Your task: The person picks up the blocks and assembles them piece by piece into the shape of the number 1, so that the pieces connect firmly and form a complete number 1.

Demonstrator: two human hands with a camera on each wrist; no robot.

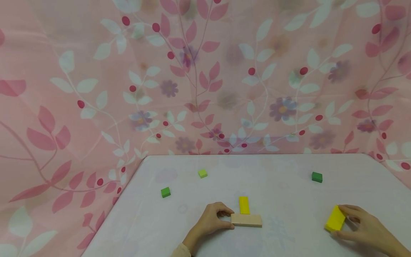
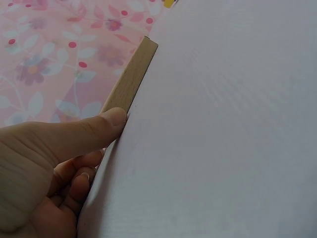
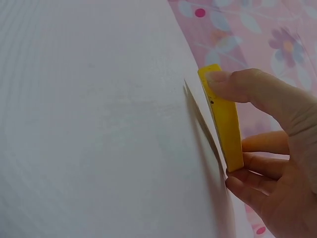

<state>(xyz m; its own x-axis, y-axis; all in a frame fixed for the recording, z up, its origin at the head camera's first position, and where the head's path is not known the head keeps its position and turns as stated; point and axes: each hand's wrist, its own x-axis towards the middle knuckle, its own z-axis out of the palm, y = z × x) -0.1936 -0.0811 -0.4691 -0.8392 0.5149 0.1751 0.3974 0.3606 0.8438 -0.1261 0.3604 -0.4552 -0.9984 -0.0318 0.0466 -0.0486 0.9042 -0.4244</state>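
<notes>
- The near pale block (image 1: 246,220) is showing natural-looking wood, smooth and matt, with fine grain.
- The yellow block on the right (image 1: 335,218) is wearing an even, paint-like coat, smooth and low in shine, with a tiny dark speck.
- The flat yellow piece (image 1: 244,205) just beyond the pale block is looking smooth and evenly coated.
- The far-right dark green block (image 1: 317,177) is appearing matt and even.
- The table (image 1: 289,196) is presenting a smooth, pale covering, cloth or plastic being hard to tell.
- The far backdrop (image 1: 224,89) is hanging like printed cloth, softly creased.
</notes>
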